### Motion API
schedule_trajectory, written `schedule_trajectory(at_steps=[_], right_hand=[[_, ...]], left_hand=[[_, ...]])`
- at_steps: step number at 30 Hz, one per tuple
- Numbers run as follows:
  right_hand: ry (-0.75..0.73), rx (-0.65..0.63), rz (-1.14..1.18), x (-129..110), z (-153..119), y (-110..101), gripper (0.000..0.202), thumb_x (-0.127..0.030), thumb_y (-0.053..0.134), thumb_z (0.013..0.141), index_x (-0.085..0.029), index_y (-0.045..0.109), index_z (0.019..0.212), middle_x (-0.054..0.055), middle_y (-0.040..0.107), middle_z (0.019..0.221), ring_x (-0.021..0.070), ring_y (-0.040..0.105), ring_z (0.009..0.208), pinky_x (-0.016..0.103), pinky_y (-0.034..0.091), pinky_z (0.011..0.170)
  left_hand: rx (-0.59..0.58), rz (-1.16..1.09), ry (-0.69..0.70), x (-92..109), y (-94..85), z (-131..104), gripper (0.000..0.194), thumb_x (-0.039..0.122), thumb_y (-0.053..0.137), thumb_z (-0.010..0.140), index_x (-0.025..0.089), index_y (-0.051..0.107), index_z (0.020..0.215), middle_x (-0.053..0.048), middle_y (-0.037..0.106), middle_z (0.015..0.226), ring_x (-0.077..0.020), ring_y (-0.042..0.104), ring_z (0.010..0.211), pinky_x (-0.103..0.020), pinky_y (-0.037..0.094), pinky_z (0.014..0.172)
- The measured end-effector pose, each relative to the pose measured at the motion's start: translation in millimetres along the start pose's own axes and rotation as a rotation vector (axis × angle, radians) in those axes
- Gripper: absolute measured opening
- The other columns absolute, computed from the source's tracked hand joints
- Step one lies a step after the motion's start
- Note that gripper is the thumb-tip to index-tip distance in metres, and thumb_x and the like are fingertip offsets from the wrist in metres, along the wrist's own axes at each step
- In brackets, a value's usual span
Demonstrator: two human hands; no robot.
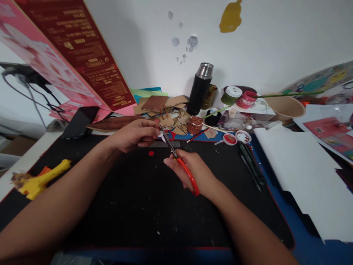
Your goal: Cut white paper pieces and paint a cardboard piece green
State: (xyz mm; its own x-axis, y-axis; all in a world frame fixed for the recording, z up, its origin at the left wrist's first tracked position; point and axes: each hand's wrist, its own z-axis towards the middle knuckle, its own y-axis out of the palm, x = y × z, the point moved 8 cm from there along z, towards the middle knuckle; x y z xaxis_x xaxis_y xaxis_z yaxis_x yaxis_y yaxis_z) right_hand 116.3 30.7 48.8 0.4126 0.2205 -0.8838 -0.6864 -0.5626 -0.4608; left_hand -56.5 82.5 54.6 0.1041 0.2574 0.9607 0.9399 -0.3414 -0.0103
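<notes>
My right hand (190, 167) grips red-handled scissors (190, 176), their metal blades pointing up and to the left. Between the fingertips of my left hand (138, 134) is a small white piece of paper (161, 134), which meets the blades. Whether the blades have fully closed on it is too small to tell. Below my left hand a small red disc (151, 153) lies on the black mat (132, 206). A clear ruler (178, 144) lies flat behind the scissors, near some red scraps (172, 135).
Cardboard scraps (179, 121), a brown paint jar (195, 126) and a black thermos (200, 90) stand toward the wall. A yellow glue gun (44, 180) lies left, beyond my forearm. To the right are a dark utility knife (250, 163) and white paper sheets (306, 176).
</notes>
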Motion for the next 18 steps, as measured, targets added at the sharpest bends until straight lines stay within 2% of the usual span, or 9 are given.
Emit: schedule_trajectory(at_steps=[18], right_hand=[[0.054,-0.036,-0.051,0.1,-1.0,0.9,0.040,-0.055,0.061,0.104,-0.022,0.057,0.083,-0.004,0.057,0.057,0.0120,0.053,0.048,0.025,0.038,0.049]], left_hand=[[-0.040,-0.016,-0.046,-8.1,-5.6,0.6,0.024,0.028,0.076,0.082,0.021,0.057,0.069,0.008,0.033,0.055,-0.0056,0.023,0.044,-0.018,0.021,0.038]])
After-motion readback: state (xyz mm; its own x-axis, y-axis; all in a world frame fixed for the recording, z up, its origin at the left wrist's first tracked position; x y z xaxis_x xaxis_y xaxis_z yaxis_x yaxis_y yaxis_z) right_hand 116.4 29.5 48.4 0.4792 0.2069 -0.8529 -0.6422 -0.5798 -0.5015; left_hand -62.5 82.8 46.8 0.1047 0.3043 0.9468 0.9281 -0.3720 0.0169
